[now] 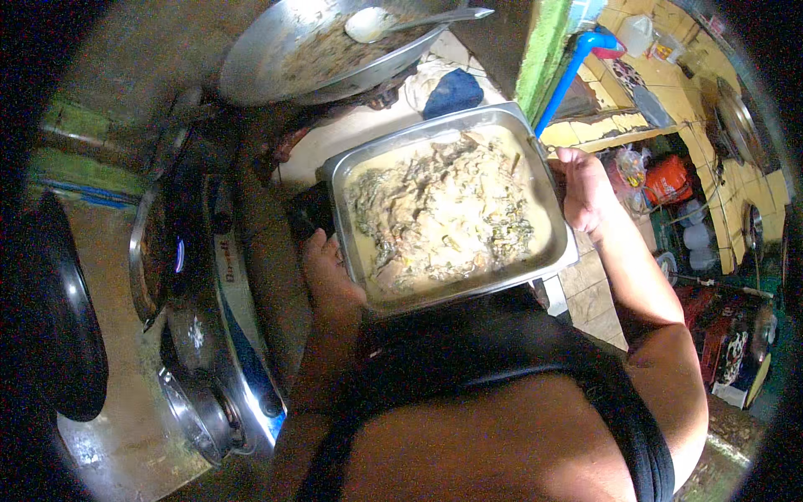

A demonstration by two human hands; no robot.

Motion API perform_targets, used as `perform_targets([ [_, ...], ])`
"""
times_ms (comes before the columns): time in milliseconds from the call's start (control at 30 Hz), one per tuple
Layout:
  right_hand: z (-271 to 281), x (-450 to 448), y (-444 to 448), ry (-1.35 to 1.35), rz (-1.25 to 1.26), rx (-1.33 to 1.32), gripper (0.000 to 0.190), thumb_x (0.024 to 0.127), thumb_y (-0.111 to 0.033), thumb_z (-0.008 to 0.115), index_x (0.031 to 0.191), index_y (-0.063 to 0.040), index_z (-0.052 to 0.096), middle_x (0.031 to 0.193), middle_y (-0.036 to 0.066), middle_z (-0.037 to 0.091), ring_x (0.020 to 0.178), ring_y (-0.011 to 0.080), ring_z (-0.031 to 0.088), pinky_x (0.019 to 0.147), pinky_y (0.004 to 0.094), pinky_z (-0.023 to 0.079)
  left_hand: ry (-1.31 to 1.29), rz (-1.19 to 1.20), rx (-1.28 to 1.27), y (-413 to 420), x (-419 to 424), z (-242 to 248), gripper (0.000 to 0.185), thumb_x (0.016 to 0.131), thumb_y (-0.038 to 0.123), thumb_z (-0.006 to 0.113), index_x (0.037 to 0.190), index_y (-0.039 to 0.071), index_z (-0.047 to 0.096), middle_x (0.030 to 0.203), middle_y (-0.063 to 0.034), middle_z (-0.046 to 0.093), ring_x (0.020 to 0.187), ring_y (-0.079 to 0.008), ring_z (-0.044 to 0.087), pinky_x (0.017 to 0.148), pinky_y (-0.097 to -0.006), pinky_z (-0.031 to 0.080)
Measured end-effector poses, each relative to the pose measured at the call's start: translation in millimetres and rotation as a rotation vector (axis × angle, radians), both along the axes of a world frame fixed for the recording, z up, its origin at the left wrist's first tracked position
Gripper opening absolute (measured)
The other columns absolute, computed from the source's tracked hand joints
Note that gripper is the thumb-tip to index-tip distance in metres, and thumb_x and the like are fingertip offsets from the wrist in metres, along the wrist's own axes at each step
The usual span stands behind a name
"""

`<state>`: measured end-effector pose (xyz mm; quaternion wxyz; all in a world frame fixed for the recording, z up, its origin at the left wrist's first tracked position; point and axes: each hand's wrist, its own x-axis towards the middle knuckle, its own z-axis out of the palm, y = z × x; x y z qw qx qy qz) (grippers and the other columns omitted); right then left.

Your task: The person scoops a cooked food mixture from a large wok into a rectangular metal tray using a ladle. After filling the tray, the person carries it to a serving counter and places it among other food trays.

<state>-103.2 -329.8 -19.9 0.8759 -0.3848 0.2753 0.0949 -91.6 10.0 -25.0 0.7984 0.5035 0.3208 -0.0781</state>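
A rectangular stainless-steel food pan (pixel 548 216) is held up in front of my body, slightly tilted in the view. It holds a pale, creamy stew (pixel 445 219) with chunks and dark leafy greens. My left hand (pixel 330 267) grips the pan's left side near the lower corner; its fingers are partly hidden in shadow. My right hand (pixel 583 191) holds the right side, with its fingers curled at the rim. A dark item (pixel 313 207), too shadowed to name, shows beside the pan's left edge.
A large metal wok (pixel 282 69) with brown residue stands beyond the pan, a ladle (pixel 370 25) resting in it. Left is a gas stove (pixel 235 288) with a blue flame (pixel 180 254) near a frying pan (pixel 141 270). A blue pipe (pixel 561 81) and tiled shelf (pixel 627 133) are right.
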Motion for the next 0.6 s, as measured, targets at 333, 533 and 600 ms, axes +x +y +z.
perform_targets([
  [333,4.0,-48.1,-139.8,0.127,-0.321,-0.062,0.029,0.074,-0.028,0.049,0.088,-0.003,0.058,0.082,0.014,0.061,0.073,0.0281,0.058,0.072,0.0427,0.047,-0.265,-0.437,-0.194,-155.0,12.6,1.0,0.047,0.082,0.036,0.045,0.102,-0.006,0.055,0.095,-0.0142,0.061,0.085,-0.0273,0.059,0.083,-0.0376,0.046],
  [533,10.2,-80.4,-201.3,0.177,-0.553,-0.166,0.025,0.073,-0.026,0.049,0.085,-0.005,0.058,0.08,0.014,0.059,0.068,0.0279,0.055,0.069,0.0429,0.047,-0.544,-0.808,-0.259,-254.6,27.8,6.8,0.051,0.081,0.037,0.046,0.102,-0.008,0.056,0.092,-0.0149,0.063,0.083,-0.0262,0.062,0.081,-0.0344,0.048],
  [600,-0.5,-92.4,-228.9,0.192,-0.649,-0.178,0.022,0.073,-0.025,0.05,0.082,-0.007,0.057,0.078,0.012,0.058,0.068,0.0274,0.055,0.068,0.0419,0.047,-0.491,-0.799,-0.289,-287.3,33.9,-4.7,0.051,0.08,0.037,0.048,0.103,-0.007,0.056,0.093,-0.0143,0.063,0.084,-0.0265,0.062,0.081,-0.0346,0.048],
])
